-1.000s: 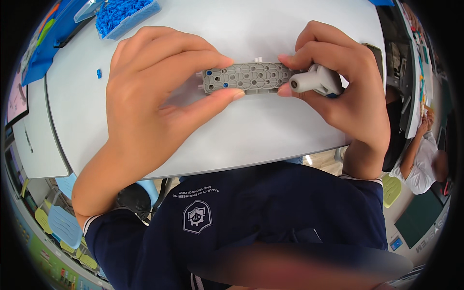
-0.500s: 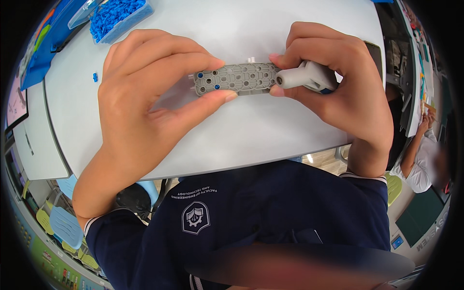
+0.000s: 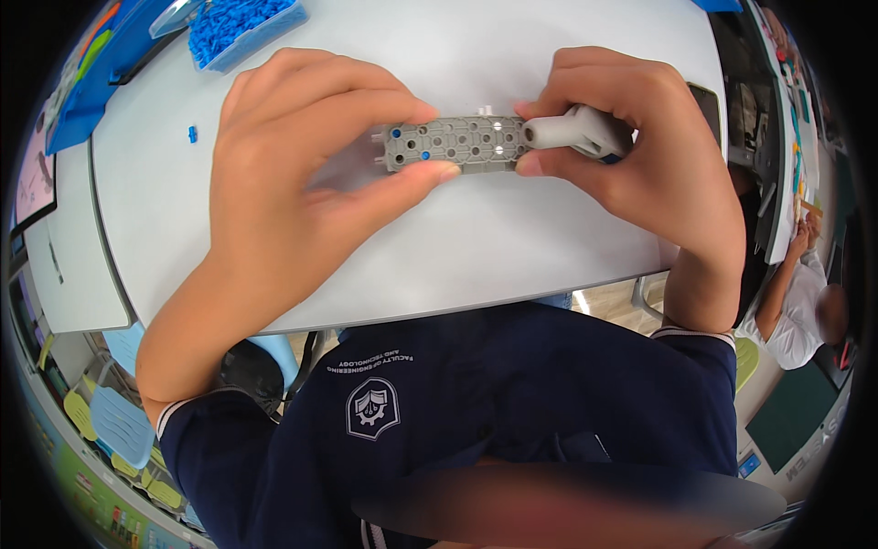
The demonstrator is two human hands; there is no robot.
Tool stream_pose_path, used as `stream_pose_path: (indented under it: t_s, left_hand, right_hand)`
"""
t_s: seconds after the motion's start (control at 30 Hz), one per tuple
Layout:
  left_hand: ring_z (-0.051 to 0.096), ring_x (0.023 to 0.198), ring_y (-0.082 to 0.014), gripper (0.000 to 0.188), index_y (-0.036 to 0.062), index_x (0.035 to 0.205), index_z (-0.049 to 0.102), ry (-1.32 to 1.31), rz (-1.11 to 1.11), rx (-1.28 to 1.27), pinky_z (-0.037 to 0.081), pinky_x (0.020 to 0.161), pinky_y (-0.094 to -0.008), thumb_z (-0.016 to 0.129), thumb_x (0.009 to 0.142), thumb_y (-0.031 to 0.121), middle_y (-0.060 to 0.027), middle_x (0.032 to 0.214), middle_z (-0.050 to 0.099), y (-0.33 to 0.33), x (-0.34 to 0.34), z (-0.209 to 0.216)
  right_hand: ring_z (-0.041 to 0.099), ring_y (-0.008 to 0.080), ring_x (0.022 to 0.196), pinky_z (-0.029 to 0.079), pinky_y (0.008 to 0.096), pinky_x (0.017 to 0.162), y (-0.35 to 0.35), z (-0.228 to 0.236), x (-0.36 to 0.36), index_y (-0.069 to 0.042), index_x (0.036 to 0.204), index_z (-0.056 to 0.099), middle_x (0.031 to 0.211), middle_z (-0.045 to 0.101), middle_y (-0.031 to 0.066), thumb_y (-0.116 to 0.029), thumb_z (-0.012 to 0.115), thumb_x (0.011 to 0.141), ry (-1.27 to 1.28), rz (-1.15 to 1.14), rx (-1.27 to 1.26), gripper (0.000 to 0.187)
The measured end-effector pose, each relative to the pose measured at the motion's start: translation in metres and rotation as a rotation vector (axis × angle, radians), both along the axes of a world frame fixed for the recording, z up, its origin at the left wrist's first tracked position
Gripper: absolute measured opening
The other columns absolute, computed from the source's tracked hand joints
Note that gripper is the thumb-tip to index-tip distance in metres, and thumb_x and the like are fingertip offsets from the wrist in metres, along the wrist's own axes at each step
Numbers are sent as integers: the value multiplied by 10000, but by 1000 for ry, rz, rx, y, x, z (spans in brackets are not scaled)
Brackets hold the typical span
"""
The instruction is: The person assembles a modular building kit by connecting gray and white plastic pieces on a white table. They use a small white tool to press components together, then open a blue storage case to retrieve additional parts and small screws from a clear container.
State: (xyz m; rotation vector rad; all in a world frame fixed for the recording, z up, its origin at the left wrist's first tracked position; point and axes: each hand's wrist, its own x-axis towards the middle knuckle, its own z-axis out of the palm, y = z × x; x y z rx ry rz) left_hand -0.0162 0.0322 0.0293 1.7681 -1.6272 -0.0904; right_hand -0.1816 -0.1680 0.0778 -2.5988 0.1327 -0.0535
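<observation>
A grey plastic building plate [image 3: 465, 145], full of round holes, is held level above the white table between my hands. My left hand [image 3: 274, 169] pinches its left part between thumb and fingers. Thumb and index finger of my right hand [image 3: 663, 151] close on its right end. A light-grey part [image 3: 569, 131] with a round tube end lies over that right end, partly inside my right hand; whether it is joined to the plate is hidden. Blue pins [image 3: 425, 156] sit in holes near the left end. Pale pegs [image 3: 486, 111] stick out from the far edge.
A clear box [image 3: 262, 43] heaped with small blue pieces stands at the far left. One loose blue pin [image 3: 192, 134] lies on the white table [image 3: 512, 238]. A dark flat object [image 3: 703, 107] is beyond my right hand. Another person [image 3: 794, 306] is at the right.
The plate and my left hand have shifted slightly right in the picture. My right hand keeps its grip, nearly in place. The table and box appear shifted a little as the view moves.
</observation>
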Motion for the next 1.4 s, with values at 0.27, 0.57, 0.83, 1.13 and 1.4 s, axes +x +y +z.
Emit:
stream_pose_path:
  t_s: [0.27,0.57,0.83,1.13,1.4]
  left_hand:
    - [632,946,-243,422,70,1039,769,58,-4,-38,450,869,-347,918,648,124,-51,970,730,2,-8,-9]
    - [560,879,-69,464,29,1201,660,944,31,307,479,820,-233,864,785,56,-24,1074,672,-1,7,0]
    - [534,769,-28,363,73,1054,579,961,49,356,479,601,-176,855,819,60,-29,1047,634,-3,11,-4]
    - [516,768,-27,319,49,1106,638,891,-30,383,438,608,-168,824,853,107,-5,1055,642,3,15,-4]
    - [542,896,-156,393,29,1139,679,238,-26,253,458,759,-272,828,785,112,-41,1059,652,13,8,-3]
  right_hand:
    - [665,239,788,525,303,691,25,-3,10,-25,993,762,960,656,77,101,766,569,-105,83,-69,443]
    - [684,233,813,548,308,722,18,-7,11,23,921,711,956,657,92,94,824,612,-81,101,64,337]
    - [680,241,814,544,313,737,19,-4,10,31,914,695,963,652,94,108,813,621,-20,107,63,326]
    - [666,277,874,538,344,773,27,-14,8,5,958,719,994,658,87,121,743,538,-67,103,19,437]
    - [631,247,876,446,359,680,33,-33,13,-67,1053,740,1017,659,56,36,785,487,-314,165,-299,577]
